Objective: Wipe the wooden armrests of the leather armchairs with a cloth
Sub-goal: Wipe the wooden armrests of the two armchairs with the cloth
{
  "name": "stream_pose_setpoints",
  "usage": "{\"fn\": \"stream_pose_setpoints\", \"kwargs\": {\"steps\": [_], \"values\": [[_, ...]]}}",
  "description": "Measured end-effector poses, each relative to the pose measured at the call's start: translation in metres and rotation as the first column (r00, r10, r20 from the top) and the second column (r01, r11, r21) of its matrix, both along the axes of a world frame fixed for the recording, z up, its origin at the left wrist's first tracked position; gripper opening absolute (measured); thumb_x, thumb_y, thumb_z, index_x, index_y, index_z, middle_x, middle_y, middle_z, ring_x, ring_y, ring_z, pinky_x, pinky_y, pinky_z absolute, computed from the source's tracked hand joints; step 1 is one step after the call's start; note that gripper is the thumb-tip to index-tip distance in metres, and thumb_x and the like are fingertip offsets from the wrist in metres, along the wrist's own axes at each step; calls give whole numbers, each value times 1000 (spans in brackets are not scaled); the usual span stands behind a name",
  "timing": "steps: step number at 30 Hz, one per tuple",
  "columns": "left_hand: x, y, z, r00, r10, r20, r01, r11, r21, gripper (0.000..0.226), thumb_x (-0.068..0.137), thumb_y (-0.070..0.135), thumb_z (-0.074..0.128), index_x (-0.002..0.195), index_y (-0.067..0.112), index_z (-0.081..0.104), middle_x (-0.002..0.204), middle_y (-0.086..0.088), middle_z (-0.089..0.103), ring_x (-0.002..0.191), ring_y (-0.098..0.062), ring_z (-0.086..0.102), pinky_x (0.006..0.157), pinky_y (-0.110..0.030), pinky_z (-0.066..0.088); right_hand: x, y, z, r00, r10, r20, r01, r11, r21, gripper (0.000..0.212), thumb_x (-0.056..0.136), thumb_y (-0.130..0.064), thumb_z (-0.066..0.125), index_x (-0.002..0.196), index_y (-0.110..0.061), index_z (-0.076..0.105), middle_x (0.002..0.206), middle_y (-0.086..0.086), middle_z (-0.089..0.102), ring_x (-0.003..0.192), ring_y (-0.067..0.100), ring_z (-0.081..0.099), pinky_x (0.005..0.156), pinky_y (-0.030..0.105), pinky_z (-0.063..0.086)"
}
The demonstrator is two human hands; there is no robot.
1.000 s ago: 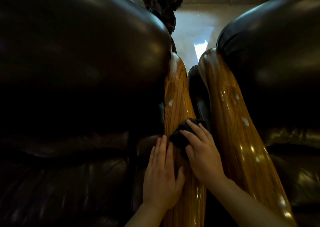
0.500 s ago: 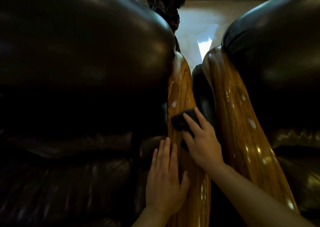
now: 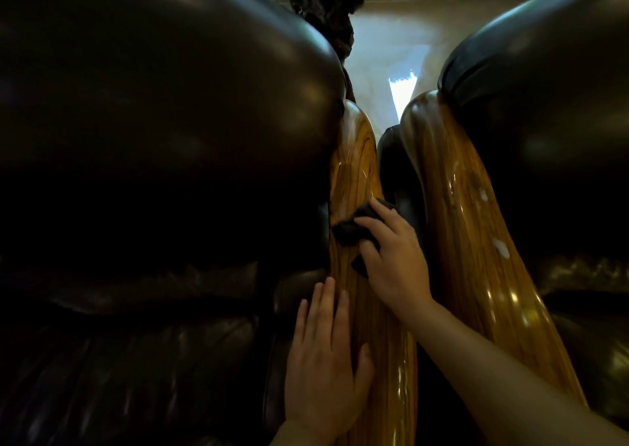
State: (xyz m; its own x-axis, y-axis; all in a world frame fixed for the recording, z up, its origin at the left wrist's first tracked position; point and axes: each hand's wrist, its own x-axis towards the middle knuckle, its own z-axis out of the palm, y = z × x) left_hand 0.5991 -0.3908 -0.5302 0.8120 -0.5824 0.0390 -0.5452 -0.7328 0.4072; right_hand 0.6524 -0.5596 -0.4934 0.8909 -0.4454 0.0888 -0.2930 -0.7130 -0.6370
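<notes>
Two dark leather armchairs stand side by side, the left armchair [image 3: 153,139] and the right armchair [image 3: 544,122]. Each has a glossy wooden armrest, and the two run close together down the middle. My right hand [image 3: 394,261] presses a small dark cloth [image 3: 350,231] onto the left chair's armrest [image 3: 357,173], about halfway along it. My left hand [image 3: 323,360] lies flat on the same armrest nearer to me, fingers together, holding nothing. The right chair's armrest [image 3: 476,241] carries a few pale spots.
A narrow dark gap separates the two armrests. A dark carved figure [image 3: 323,9] stands beyond the chairs at the top centre. Pale shiny floor [image 3: 384,47] with a bright reflection shows between the chair backs.
My right hand has slid the cloth farther up the left chair's armrest, away from me. My left hand stays flat on the near part of the armrest.
</notes>
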Motion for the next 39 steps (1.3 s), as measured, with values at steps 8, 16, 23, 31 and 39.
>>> {"fn": "stream_pose_setpoints", "kwargs": {"steps": [8,16,23,31,39], "values": [[1,0,3,1000,-8,-23,7,999,-38,71,95,44,41,156,16,19,166,-6,12,153,-19,8,116,-45,18,4,-8,14,983,-28,183,49,992,-112,35,93,-33,42,119,-22,63,130,-2,57,123,19,43,101,47,41],[3,-1,5,1000,-14,-21,15,999,34,75,93,45,43,157,15,18,167,-6,10,153,-19,7,117,-43,14,1,8,-6,965,194,-175,-256,833,-490,43,101,-53,29,141,-42,42,158,-7,35,152,25,13,118,57,14],[2,-2,4,1000,-10,2,9,1000,18,75,89,45,46,154,13,24,163,-10,22,149,-27,23,112,-47,24,63,-19,0,952,70,-297,-171,928,-331,56,98,-60,17,152,-43,14,166,-1,6,150,38,4,113,63,25],[3,-2,4,1000,-1,20,1,1000,16,78,87,45,48,154,13,25,163,-9,22,150,-24,22,113,-46,24,33,-10,7,1000,12,-14,-15,956,-293,40,96,-36,49,134,-23,55,146,3,45,132,29,41,101,46,45],[3,-2,9,1000,2,16,-1,1000,-10,75,86,43,48,152,11,33,161,-12,27,147,-28,29,111,-47,26,42,-15,52,961,109,256,-184,938,293,33,94,-41,47,127,-42,54,115,-18,54,106,1,54,89,29,50]]}}
